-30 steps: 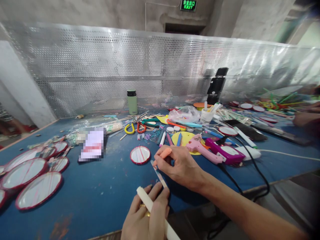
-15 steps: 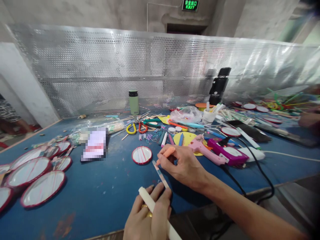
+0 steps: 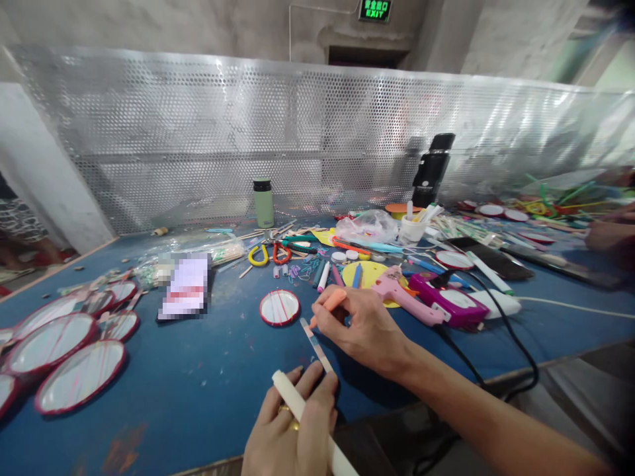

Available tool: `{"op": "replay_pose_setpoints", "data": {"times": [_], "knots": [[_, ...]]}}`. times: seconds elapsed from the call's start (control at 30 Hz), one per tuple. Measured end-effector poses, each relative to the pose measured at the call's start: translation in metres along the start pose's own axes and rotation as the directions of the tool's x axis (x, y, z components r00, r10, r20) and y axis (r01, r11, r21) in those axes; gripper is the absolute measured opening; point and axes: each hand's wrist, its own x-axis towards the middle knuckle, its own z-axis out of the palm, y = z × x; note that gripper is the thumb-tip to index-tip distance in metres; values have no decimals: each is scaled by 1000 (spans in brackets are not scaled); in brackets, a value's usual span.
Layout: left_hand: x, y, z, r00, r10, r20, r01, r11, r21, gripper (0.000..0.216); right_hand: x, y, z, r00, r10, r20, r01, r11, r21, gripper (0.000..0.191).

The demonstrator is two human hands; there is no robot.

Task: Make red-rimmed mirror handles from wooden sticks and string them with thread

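Your right hand is closed around an orange marker, its tip down at the upper part of a thin flat stick; whether the tip actually touches is too small to tell. Your left hand pinches the lower end of that stick at the fingertips and also grips a thick cream rod, which slants across the fingers. The stick's upper end lies just beside the small red-rimmed disc, on its near right side, over the blue table. Beyond the disc you have pliers with yellow and red handles, and farther back a green bottle. To the disc's right, past your right hand, lie a pink glue gun and a purple box; a white cup stands farther back on that side. To the disc's left is a pixelated flat object, and farther left a cluster of larger red-rimmed discs.
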Motion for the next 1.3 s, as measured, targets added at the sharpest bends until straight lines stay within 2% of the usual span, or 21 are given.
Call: {"op": "replay_pose_setpoints", "data": {"times": [0.6,0.87,1.3], "knots": [[-2,0,1,1000,-22,9,22,1000,-3,35,0,-2,1,999,-21,30,19,998,52,19],[0,0,-2,1000,-8,13,8,1000,-15,35,1,0,-1,1000,7,5,-7,1000,-11,21],[0,-2,1,999,24,34,-25,999,22,34,2,-2,-1,1000,-9,3,9,1000,-12,21]]}}
